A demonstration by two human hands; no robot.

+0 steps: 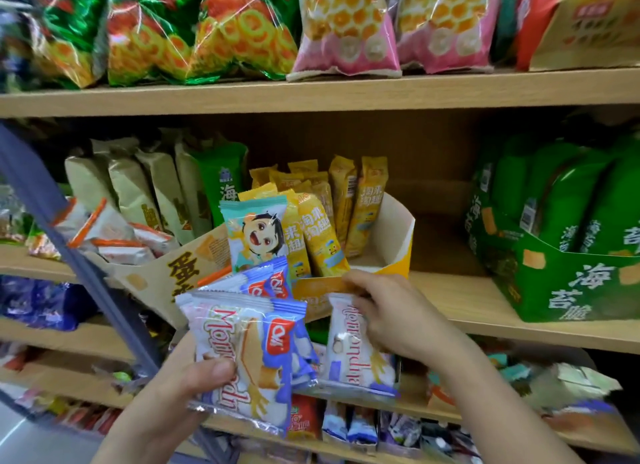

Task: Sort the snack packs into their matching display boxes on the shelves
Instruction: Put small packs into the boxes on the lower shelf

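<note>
My left hand [204, 377] grips a fanned stack of snack packs: white-and-blue packs [242, 345] in front and a teal pack with a cartoon child [254, 236] sticking up behind. My right hand [388, 311] pinches one more white-and-blue pack [356, 356] by its top edge, just right of the stack and in front of the middle shelf's edge. Right behind my hands stands a yellow display box [398, 252] with upright yellow packs [322, 235] inside. Its right half is bare.
A beige display box [180, 269] of beige packs sits left of the yellow one. A green display box [568, 283] stands at the right. Big snack bags fill the top shelf [346, 92]. Lower shelves hold mixed small packs. A blue-grey ladder rail [69, 241] slants at left.
</note>
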